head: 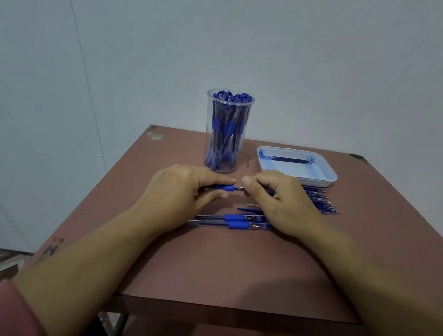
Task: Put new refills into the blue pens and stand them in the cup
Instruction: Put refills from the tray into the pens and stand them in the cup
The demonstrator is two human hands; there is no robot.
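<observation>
Pen (224, 187) mid-assembly above the bench (231, 277).
Left grip (183, 191) clamped round it, right grip (274, 200) pinching the tip end (240, 188) (small, slick); might slip free and roll away.

One head-worn camera looks forward and down, close over a table (232, 263), hands mid-frame, wall above.
</observation>
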